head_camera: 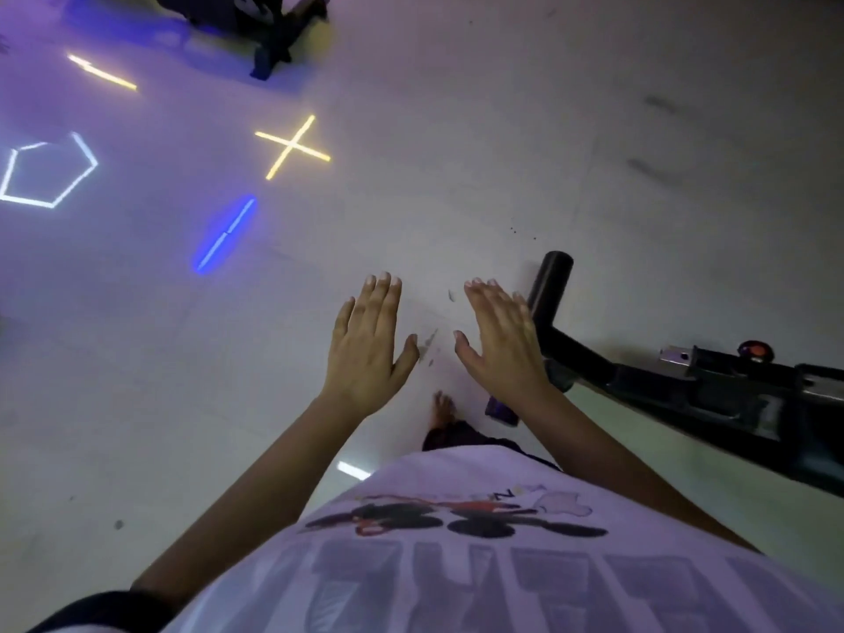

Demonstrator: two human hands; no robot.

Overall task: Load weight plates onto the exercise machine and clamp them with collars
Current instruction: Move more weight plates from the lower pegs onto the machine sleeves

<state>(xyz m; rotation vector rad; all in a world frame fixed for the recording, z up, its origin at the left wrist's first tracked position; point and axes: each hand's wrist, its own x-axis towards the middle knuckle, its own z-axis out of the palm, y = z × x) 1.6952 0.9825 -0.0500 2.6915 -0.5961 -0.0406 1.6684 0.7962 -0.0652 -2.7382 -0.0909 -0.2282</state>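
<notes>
View: head cam, looking down at a pale glossy floor.
Left hand: flat, palm down, fingers straight & close together, thumb out. Holds nothing, hovers over the floor.
Right hand: same pose, empty. Just beside the left, small gap btw the thumbs.
Machine: black frame at right. A short black tube sticks up just past the right hand; can't tell if they touch. Red knob on the frame.
Plates & collars: none in view.
Progress: looks like the very start or a gap btw steps. The tube is bare where it shows, w/ nothing loaded or clamped. Prob. all left to do: fetch plates, slide them on, fit collars.
Other: white printed T-shirt at bottom. Bare foot below the hands. Small purple thing by it, too blurred to name. 2nd black machine base far off at top.
Floor reflections: yellow X, white hexagon outline, blue streak.
</notes>
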